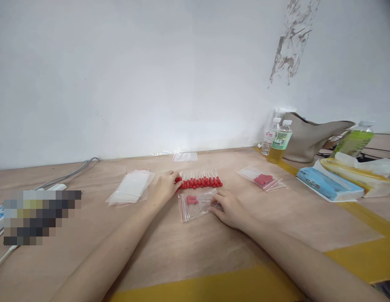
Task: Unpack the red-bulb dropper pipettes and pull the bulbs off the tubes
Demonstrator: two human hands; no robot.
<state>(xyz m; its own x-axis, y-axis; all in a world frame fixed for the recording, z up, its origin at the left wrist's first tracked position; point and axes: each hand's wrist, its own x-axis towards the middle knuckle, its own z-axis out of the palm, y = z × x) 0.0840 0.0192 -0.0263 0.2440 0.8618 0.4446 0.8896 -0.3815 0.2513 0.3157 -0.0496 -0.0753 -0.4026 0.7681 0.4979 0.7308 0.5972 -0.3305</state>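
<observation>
Nearest the camera, two bare forearms reach up from the bottom edge over the table (188, 251), which is covered with brown board and yellow tape. In the middle of the frame the right hand (230, 208) lies flat with loose fingers on a small clear zip bag (196, 205) that has a few red pieces inside, grasping nothing. Just above it, the left hand (163, 187) touches the left end of a row of red-tipped droppers (201, 180), and its grip cannot be told.
</observation>
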